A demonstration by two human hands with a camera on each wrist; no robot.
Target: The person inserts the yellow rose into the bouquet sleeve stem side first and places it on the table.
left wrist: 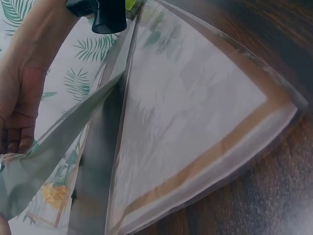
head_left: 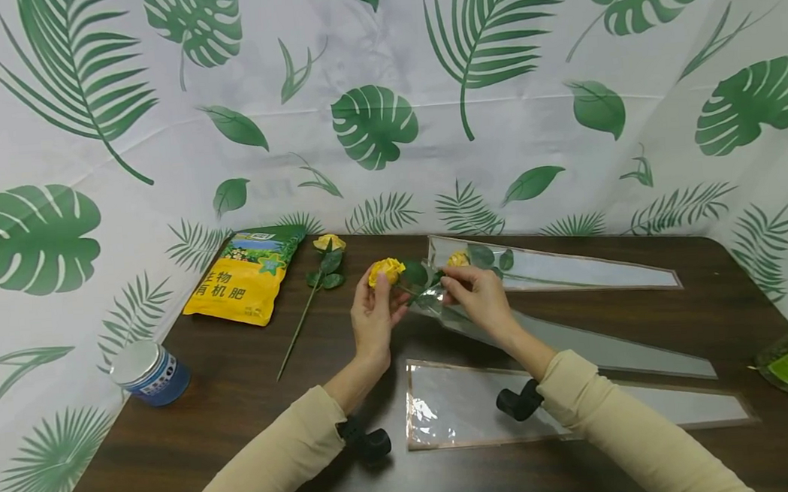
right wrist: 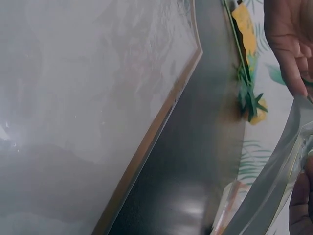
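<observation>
Head view: yellow rose (head_left: 386, 271) in my L hand (head_left: 372, 319), thumb & fingers round it, at mouth of clear sleeve (head_left: 617, 353)
R hand (head_left: 478, 297) pinches sleeve's edge, can't tell if stem too; leaves (head_left: 414, 275) might snag or petals crease if I push w/ opening too narrow; yellow bag (head_left: 237, 295) reads 生物有机肥, blue tin's (head_left: 161, 380) label too small to read

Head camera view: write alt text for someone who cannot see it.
A person's left hand and right hand hold a yellow rose and the wide end of a tapered sleeve over a brown table. Behind lies a sleeved rose; in front, another sleeve; left, a loose rose and yellow bag.
</observation>
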